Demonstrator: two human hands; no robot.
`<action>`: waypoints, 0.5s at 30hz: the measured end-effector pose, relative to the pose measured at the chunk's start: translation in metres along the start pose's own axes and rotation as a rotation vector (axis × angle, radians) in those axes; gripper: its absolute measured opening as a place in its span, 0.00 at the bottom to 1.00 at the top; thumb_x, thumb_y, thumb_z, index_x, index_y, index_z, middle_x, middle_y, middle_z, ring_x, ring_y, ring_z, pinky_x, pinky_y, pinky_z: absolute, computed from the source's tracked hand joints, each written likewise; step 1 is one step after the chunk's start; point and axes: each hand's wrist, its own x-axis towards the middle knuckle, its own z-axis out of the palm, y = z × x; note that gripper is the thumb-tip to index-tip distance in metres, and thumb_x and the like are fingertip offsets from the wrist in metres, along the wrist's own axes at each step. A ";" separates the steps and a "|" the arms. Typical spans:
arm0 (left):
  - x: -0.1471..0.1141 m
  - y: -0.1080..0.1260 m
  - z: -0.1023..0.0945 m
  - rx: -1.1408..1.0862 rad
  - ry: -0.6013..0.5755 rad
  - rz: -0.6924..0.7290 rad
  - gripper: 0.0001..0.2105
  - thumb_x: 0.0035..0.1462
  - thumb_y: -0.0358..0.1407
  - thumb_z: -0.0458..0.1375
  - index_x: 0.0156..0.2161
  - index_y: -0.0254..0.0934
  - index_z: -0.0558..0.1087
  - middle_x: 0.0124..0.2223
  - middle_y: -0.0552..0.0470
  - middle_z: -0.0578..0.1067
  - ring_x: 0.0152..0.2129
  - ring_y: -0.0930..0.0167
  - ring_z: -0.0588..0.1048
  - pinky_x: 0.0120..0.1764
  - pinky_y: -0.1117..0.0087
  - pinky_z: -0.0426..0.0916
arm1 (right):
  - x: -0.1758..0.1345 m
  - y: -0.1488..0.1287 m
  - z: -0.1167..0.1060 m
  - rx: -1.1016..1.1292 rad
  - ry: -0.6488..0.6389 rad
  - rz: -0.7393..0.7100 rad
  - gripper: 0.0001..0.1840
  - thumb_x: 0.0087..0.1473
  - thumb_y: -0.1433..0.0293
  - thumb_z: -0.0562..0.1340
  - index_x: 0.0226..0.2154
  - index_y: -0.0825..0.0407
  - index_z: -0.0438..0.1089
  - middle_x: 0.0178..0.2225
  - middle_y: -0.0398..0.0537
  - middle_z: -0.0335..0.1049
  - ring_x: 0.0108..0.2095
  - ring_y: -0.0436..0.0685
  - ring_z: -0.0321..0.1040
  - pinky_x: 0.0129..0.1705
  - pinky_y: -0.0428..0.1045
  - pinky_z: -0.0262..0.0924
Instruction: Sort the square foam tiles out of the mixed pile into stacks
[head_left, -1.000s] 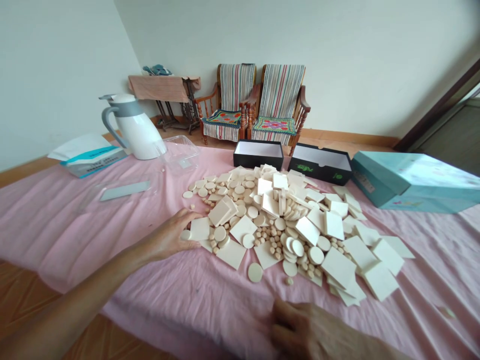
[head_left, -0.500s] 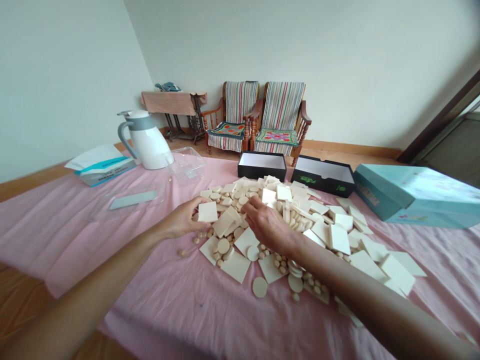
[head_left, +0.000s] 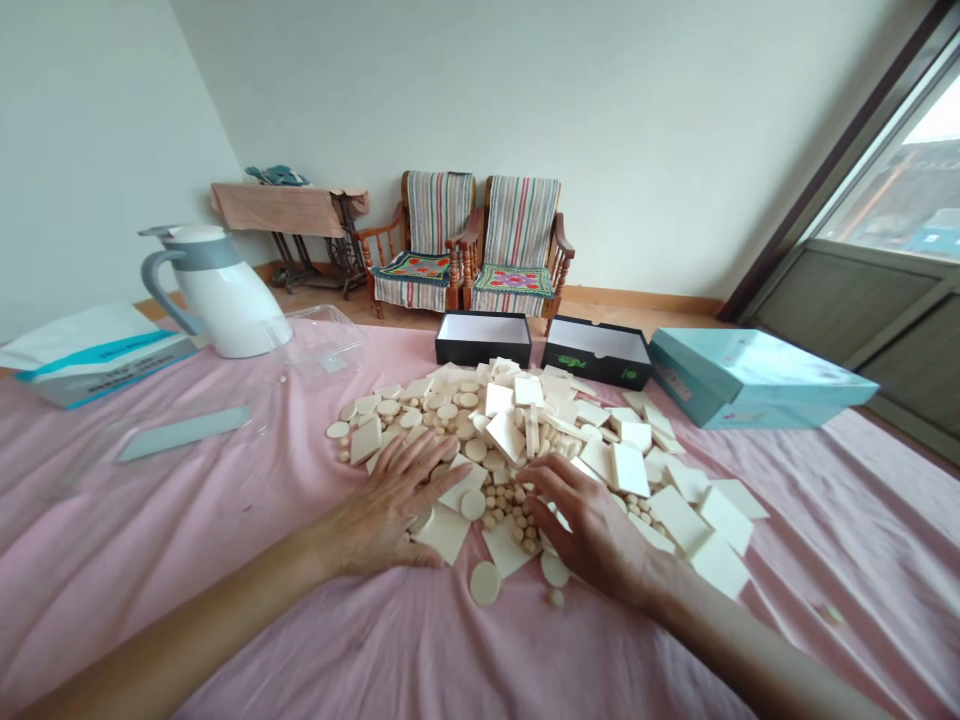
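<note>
A loose heap of pale wooden pieces, with square tiles [head_left: 628, 470], round discs [head_left: 485, 583] and small beads [head_left: 508, 500], spreads over the pink cloth. My left hand [head_left: 390, 500] lies palm down at the near left of the heap, its fingers spread over discs and a square tile. On the right side, my right hand [head_left: 589, 520] rests over the beads, its fingers apart and slightly bent. I see nothing gripped in either hand, though the pieces under both palms are hidden.
Beyond the heap stand two black boxes [head_left: 484, 340] with white insides and a light blue box [head_left: 761, 378]. On the left are a white jug [head_left: 232, 295], a clear plastic tray [head_left: 322, 340], a blue-white packet [head_left: 101, 360] and a clear package [head_left: 184, 433]. Two chairs [head_left: 517, 240] stand behind.
My left hand has let go of the square tile and flattened onto the pieces. My right hand has drawn back nearer and opened. The camera view has turned to the right.
</note>
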 end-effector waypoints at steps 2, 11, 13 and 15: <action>0.003 -0.006 0.002 0.061 0.035 0.015 0.42 0.51 0.61 0.54 0.67 0.52 0.44 0.70 0.47 0.44 0.65 0.48 0.44 0.61 0.40 0.38 | -0.011 0.010 -0.006 -0.040 0.047 0.036 0.12 0.61 0.75 0.52 0.46 0.51 0.65 0.43 0.52 0.67 0.41 0.55 0.68 0.43 0.51 0.66; 0.008 -0.043 -0.005 0.195 0.357 -0.074 0.22 0.64 0.47 0.49 0.58 0.39 0.66 0.63 0.44 0.63 0.60 0.57 0.60 0.60 0.52 0.57 | -0.086 0.086 -0.049 -0.357 0.266 0.277 0.13 0.59 0.62 0.56 0.45 0.50 0.64 0.43 0.53 0.70 0.42 0.61 0.70 0.42 0.56 0.64; 0.019 -0.038 -0.011 0.204 0.449 -0.151 0.19 0.65 0.41 0.48 0.58 0.35 0.65 0.61 0.42 0.64 0.59 0.58 0.61 0.60 0.53 0.58 | -0.096 0.093 -0.052 -0.399 0.236 0.294 0.17 0.58 0.59 0.57 0.47 0.50 0.63 0.45 0.54 0.70 0.45 0.64 0.69 0.45 0.58 0.63; 0.035 -0.022 -0.016 0.188 0.546 -0.130 0.18 0.66 0.37 0.47 0.58 0.34 0.63 0.61 0.41 0.64 0.60 0.60 0.60 0.61 0.54 0.56 | -0.100 0.094 -0.052 -0.424 0.180 0.311 0.24 0.57 0.56 0.58 0.52 0.50 0.61 0.49 0.56 0.69 0.49 0.66 0.66 0.48 0.61 0.60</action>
